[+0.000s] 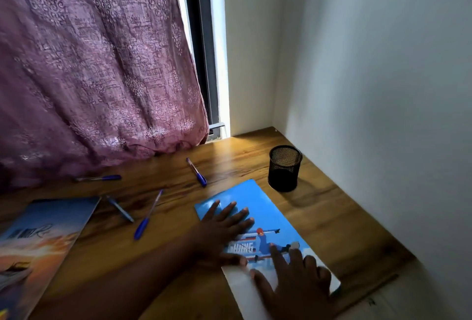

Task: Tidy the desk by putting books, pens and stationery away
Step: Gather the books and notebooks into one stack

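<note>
A blue book [265,207] with a cartoon figure on its cover lies flat on the wooden desk [332,217], near the right front. My left hand [224,225] rests flat on its upper part, fingers spread. My right hand [293,276] presses flat on its lower white part. A second book [43,238] with a sunset cover lies at the left front. Several blue pens lie loose: one [98,178] by the curtain, one [196,172] mid-desk, two [120,208] [148,215] between the books. A black mesh pen cup [284,168] stands empty at the back right.
A purple patterned curtain [97,69] hangs over the desk's back left edge. A white wall [383,90] bounds the desk on the right. A window frame [204,51] sits in the corner.
</note>
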### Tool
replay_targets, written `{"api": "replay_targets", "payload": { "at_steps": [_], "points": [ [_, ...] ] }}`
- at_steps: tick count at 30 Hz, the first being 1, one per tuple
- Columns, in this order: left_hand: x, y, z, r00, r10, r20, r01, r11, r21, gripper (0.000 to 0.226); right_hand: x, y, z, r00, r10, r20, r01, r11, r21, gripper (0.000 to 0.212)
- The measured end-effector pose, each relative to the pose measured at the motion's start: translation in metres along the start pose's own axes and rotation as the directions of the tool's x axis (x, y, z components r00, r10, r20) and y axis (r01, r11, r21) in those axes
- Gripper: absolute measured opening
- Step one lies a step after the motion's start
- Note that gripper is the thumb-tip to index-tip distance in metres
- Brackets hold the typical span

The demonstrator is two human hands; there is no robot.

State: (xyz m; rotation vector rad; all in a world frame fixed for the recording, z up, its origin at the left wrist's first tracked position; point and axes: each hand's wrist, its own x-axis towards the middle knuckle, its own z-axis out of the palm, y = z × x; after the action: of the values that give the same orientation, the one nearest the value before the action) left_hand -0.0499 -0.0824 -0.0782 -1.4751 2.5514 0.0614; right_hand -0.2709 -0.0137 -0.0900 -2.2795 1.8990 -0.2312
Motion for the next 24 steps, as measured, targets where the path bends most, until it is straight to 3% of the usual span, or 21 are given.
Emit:
{"api": "replay_targets", "payload": {
  "at_steps": [4, 8, 20, 24],
  "points": [
    [0.015, -0.021, -0.008, 1.000, -0.014, 0.025, 0.014, 1.000, -0.018, 0.084, 0.017, 0.013, -0.009, 0.984, -0.170, -0.050, 0.167, 0.984, -0.060, 0.058],
    [0.019, -0.021, -0.002, 0.998, -0.057, 0.003, 0.058, 0.995, -0.076, 0.089, 0.032, 0.026, 0.001, 0.941, -0.338, 0.023, 0.338, 0.934, -0.119, 0.072],
    [0.016, -0.010, -0.007, 0.994, -0.103, 0.039, 0.105, 0.993, -0.061, 0.094, 0.033, 0.025, -0.003, 0.937, -0.287, 0.198, 0.310, 0.946, -0.093, 0.080],
    [-0.013, 0.005, -0.019, 0.980, -0.171, -0.101, 0.157, 0.979, -0.131, 0.091, 0.041, 0.015, -0.017, 0.939, -0.299, 0.171, 0.323, 0.936, -0.142, 0.095]
  ]
}}
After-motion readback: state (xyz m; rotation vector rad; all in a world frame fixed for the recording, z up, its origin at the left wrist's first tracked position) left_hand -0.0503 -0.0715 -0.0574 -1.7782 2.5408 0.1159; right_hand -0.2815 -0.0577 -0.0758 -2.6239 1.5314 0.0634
